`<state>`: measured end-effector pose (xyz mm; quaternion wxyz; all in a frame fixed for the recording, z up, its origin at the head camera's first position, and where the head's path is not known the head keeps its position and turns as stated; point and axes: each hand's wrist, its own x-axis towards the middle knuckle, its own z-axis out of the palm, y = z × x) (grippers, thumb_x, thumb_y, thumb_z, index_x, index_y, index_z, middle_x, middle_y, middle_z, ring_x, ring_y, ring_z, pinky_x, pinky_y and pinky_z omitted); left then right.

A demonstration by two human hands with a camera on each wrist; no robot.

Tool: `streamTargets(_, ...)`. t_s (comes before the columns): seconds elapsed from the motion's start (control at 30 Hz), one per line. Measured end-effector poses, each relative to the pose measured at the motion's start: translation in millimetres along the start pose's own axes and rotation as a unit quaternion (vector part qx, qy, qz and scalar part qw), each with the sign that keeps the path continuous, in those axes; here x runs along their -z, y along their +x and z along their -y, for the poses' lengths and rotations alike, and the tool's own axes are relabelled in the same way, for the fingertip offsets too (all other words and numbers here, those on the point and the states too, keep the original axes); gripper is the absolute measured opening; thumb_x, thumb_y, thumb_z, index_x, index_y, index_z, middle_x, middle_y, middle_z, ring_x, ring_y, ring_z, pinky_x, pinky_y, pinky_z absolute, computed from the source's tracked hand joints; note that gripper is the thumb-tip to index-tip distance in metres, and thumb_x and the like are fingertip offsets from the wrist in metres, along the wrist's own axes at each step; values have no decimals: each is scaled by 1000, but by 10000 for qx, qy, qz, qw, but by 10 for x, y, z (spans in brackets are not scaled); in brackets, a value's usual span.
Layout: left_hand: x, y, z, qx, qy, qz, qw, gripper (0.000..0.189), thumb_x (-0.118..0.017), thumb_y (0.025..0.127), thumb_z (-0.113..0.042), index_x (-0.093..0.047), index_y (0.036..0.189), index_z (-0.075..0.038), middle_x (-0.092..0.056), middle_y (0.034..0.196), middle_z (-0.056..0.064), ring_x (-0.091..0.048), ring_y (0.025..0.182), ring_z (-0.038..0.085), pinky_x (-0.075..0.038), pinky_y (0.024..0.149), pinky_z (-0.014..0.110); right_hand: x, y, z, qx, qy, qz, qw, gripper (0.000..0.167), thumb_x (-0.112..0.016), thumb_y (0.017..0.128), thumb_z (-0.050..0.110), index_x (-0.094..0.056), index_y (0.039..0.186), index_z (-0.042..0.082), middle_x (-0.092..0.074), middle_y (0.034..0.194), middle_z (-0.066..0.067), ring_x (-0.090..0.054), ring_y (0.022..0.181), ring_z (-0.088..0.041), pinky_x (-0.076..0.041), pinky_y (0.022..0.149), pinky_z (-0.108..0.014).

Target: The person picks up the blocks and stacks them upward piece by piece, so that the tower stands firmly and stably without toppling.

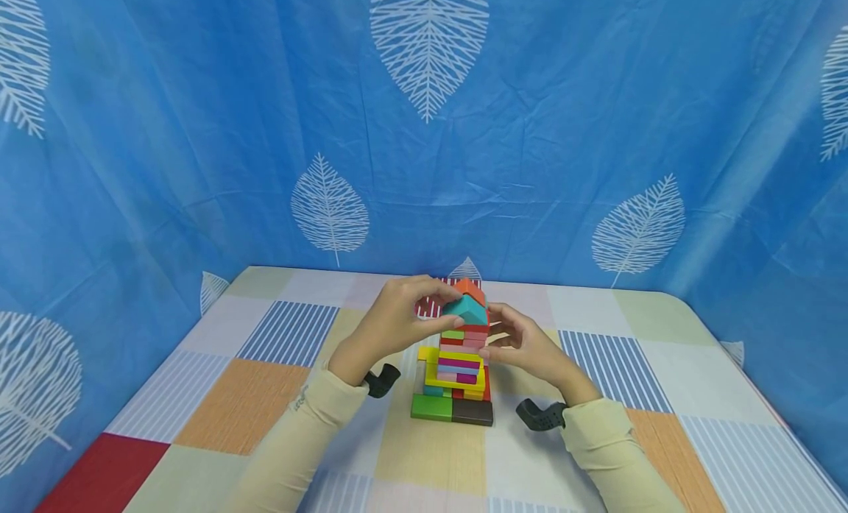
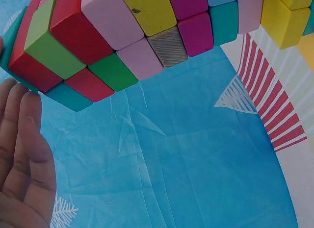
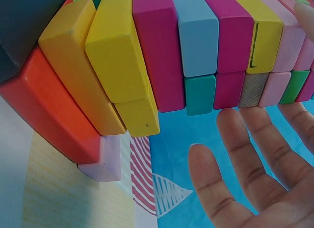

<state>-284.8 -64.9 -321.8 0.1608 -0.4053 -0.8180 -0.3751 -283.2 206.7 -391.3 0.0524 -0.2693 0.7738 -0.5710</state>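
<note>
A tall tower of colourful wooden blocks [image 1: 458,364] stands in front of me. At its top my left hand [image 1: 397,316] pinches a teal triangular block [image 1: 469,310] between thumb and fingers. Just behind that block an orange roof-shaped block [image 1: 470,287] shows. My right hand [image 1: 526,345] is at the tower's upper right side, its thumb near the front face. In the right wrist view its loosely extended fingers [image 3: 255,154] reach along the stack, fingertips right at the pink and wood-grain blocks. The left wrist view shows the left fingers [image 2: 27,144] beside the tower's upper end.
Under the tower lie a green block [image 1: 431,407] and a dark brown block [image 1: 472,412]. The table has a patchwork cloth [image 1: 265,402]. A blue curtain with white leaves [image 1: 530,130] hangs behind and at both sides. Black wrist devices sit below both hands.
</note>
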Motion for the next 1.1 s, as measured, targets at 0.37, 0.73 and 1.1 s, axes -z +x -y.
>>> streamTargets(0.37,-9,-7,4,-56,1,-132,9999,31,-92,88,-14,-80,114,-1,-75,95,5,-67,84,27,-55,72,25,-16,2,17,-57,4,0,10000,71,-82,97,19,-47,153,-7,-60,139,-26,-63,121,-42,-58,97,-29)
streamTargets(0.73,-16,-23,3,-51,-30,-131,9999,32,-92,88,-14,-80,114,-1,-75,96,6,-66,84,26,-60,73,37,-15,-14,13,-41,13,-12,10000,70,-82,97,19,-47,153,-7,-61,137,-25,-63,121,-41,-57,98,-30)
streamTargets(1.1,103,-330,108,459,370,-412,9974,35,-78,101,-15,-73,134,-3,-77,117,10,-70,109,28,-58,98,51,90,-151,8,-100,-520,209,9984,79,-80,98,19,-40,160,-5,-56,147,-28,-60,128,-47,-58,103,-49)
